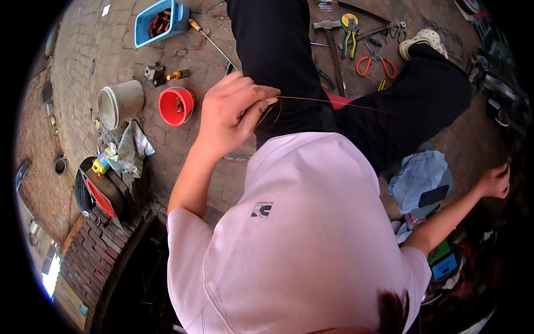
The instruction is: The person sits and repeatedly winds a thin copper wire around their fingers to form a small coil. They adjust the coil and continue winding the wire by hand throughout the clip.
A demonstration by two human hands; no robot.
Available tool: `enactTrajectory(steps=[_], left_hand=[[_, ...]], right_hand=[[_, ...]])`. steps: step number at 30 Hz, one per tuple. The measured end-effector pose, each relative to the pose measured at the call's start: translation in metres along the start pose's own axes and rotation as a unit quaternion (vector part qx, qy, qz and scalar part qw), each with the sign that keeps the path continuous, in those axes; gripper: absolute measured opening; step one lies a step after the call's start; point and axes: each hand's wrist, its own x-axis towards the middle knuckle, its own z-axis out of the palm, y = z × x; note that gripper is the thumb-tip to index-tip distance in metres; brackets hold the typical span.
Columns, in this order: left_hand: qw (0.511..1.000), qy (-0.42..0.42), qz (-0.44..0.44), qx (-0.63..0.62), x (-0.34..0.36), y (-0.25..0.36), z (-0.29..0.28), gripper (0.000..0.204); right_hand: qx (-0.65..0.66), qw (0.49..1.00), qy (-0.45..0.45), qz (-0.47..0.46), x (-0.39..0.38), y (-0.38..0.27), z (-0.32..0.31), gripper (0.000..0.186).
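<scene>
Brick paving [83,50] is carrying a blue tray [161,21], red bowl [176,106] and grey bucket [121,102]; a crumpled printed wrapper [129,149] is lying below. Left hand [232,111] is pinching thin wire [334,102]; right hand [495,181] is curling, its grip unclear.

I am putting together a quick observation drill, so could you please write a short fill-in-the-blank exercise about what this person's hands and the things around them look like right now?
1. The left hand pinches a thin ____ wire that runs off to the right.
2. Left of that hand stands a small ____ cup on the brick floor.
3. At the top left lies a ____ tray holding coppery coils.
4. The right hand reaches out toward the picture's ____ edge.

Missing words: copper; red; blue; right
</scene>
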Motion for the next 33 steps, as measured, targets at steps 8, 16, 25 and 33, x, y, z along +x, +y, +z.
enactTrajectory(steps=[8, 16, 25, 33], left_hand=[[0.993, 0.029, -0.104, 0.04, -0.012, -0.049, -0.033, 0.01], [0.847, -0.076, -0.295, -0.435, -0.096, -0.18, -0.1, 0.018], [0.885, -0.022, -0.409, -0.22, -0.134, -0.227, -0.111, 0.023], [0.896, -0.052, -0.441, 0.014, -0.187, -0.289, -0.128, 0.027]], right_hand=[[-0.013, 0.996, 0.032, 0.078, -0.014, 0.056, 0.038, 0.022], [-0.085, 0.993, -0.021, 0.079, -0.032, 0.118, 0.074, 0.024], [-0.075, 0.992, -0.089, -0.051, -0.007, 0.102, 0.09, 0.026], [0.087, 0.991, -0.029, -0.099, 0.055, -0.024, 0.026, 0.017]])
